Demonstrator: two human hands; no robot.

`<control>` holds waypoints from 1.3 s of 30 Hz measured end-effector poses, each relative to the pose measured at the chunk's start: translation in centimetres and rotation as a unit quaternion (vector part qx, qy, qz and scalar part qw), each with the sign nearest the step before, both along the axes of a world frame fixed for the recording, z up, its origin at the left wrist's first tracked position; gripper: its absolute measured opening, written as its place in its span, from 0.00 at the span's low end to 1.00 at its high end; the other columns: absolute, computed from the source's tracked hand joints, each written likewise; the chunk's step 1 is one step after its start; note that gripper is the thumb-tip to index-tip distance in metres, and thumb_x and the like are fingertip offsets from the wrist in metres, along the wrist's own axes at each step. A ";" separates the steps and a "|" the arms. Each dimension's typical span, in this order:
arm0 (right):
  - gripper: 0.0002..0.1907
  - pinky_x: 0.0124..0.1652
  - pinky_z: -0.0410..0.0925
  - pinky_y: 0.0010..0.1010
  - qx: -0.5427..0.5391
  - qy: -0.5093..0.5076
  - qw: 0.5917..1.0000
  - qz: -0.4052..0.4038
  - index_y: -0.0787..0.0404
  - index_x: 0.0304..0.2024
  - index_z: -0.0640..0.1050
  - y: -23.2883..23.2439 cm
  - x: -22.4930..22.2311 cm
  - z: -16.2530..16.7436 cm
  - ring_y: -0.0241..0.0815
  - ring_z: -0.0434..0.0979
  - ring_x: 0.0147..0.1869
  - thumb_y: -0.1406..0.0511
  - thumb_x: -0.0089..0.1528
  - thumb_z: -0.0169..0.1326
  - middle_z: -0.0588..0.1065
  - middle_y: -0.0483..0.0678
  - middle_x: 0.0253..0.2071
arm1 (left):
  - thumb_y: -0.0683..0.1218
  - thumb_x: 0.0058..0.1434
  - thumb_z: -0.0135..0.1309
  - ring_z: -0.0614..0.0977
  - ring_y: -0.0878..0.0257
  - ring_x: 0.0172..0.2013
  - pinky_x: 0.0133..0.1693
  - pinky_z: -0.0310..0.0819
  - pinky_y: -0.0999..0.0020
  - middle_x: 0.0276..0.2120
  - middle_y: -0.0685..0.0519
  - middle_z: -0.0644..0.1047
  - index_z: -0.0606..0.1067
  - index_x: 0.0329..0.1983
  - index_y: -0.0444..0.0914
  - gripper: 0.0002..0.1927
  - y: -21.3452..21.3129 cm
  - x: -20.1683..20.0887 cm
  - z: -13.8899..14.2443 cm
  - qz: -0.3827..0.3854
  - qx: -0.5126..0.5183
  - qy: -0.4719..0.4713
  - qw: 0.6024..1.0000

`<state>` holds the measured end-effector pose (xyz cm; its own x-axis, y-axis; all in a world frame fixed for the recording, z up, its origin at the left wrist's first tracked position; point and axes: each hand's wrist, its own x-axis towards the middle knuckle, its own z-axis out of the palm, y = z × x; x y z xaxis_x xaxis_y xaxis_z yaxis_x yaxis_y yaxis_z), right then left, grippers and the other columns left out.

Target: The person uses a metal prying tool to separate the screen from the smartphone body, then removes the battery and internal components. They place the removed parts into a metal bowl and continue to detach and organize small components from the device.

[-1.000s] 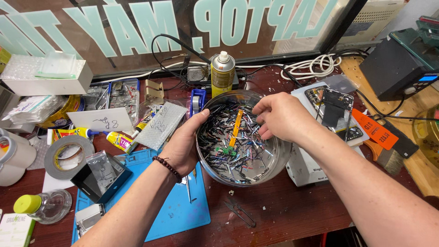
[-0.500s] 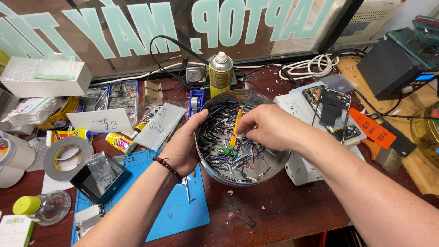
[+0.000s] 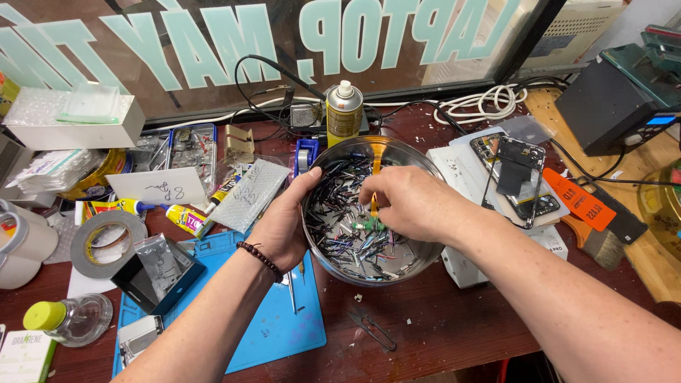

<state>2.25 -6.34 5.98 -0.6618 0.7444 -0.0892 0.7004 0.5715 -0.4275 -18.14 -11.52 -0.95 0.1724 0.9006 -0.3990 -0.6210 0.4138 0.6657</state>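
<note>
Metal bowl (image 3: 425, 264) sits on the worktop (image 3: 454, 333), full of tiny parts (image 3: 347, 230). The left hand (image 3: 287, 223) wraps the rim in a tight grip. The right hand (image 3: 408, 204) digs inside, fingers pinching small bits. Sharp bits could poke a finger, or a hard push could tip the bowl and spill them. Dark red wood lies under the grip, with a blue mat (image 3: 273, 333) below-left and a spray can (image 3: 344, 113) behind. Clutter is all around, by a shop window.

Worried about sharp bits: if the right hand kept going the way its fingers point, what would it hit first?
Probably the pile of small parts in the metal bowl; the right hand points down-left into it, though depth is unclear.
</note>
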 end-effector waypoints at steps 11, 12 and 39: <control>0.06 0.41 0.74 0.37 -0.096 -0.140 0.985 0.016 0.57 0.32 0.84 -0.6 -0.2 0.5 0.48 0.83 0.38 0.66 0.52 0.60 0.82 0.51 0.30 | 0.60 0.62 0.52 0.82 0.59 0.49 0.55 0.74 0.57 0.49 0.50 0.83 0.76 0.56 0.38 0.26 0.3 -0.1 0.5 -0.012 0.008 0.000 1.000; 0.07 0.41 0.74 0.37 -0.092 -0.145 0.985 0.016 0.57 0.32 0.84 -0.5 -0.1 0.4 0.48 0.83 0.38 0.67 0.52 0.59 0.82 0.51 0.30 | 0.60 0.62 0.52 0.82 0.59 0.50 0.56 0.74 0.57 0.49 0.50 0.83 0.76 0.56 0.38 0.26 0.2 -0.1 0.5 -0.010 0.006 0.002 1.000; 0.08 0.47 0.73 0.40 -0.068 -0.130 0.987 -0.062 0.56 0.36 0.85 -1.4 -0.1 1.4 0.51 0.83 0.44 0.65 0.55 0.58 0.82 0.53 0.36 | 0.60 0.63 0.52 0.82 0.58 0.51 0.57 0.73 0.57 0.50 0.49 0.82 0.76 0.57 0.38 0.27 0.5 -0.2 0.3 -0.027 0.020 0.000 0.999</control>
<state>2.11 -7.76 7.42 -0.5086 0.7872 -0.3488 0.8571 0.4246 -0.2917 -18.37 -10.98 -0.63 0.2201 0.9051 -0.3638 -0.5982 0.4199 0.6826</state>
